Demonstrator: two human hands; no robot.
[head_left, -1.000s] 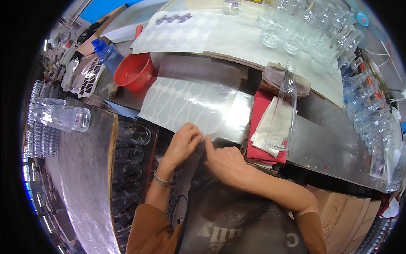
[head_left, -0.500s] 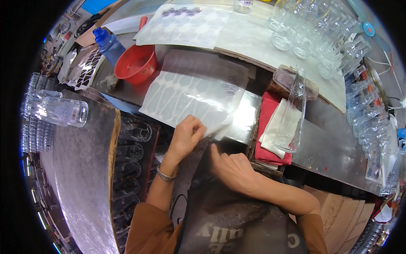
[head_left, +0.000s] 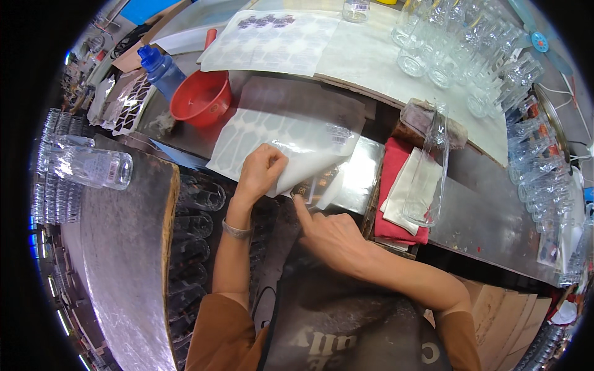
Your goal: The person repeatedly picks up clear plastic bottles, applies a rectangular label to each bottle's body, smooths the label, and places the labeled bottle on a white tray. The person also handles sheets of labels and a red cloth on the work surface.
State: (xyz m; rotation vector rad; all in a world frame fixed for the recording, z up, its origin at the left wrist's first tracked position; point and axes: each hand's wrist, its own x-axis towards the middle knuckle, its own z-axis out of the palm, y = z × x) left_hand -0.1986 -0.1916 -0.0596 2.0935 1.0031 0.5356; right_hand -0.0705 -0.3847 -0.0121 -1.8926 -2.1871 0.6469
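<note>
Head view. The left hand (head_left: 260, 173) had its thumb and bent fingers closed together at the near edge of the translucent sheet (head_left: 266, 133), apparently pinching it. The sheet lay across the dark work surface, close beside the red bowl (head_left: 207, 111); its near right part was raised and curled. A dark printed piece (head_left: 302, 188) showed below the raised part. The right hand (head_left: 337, 241) had its index finger extended, the fingertip (head_left: 299, 201) at the near edge of that piece; the remaining fingers were curled. Whether they enclosed anything could not be told.

Risk 1: creasing or tearing. A steep or uneven pull by the pinching fingers could have folded the film at the curl.

Risk 2: displacement. Sideways pressure from the index finger could have skewed the printed piece or bent its edge; the fingertip could also have smudged the print.

Risk 3: unwanted contact. The loose part, if released, could have dropped back over the piece.

Risk 4: breakage. A wide sweep of the right forearm could have knocked the glass bottle (head_left: 427, 185) resting on the folded cloths (head_left: 388, 179).
</note>
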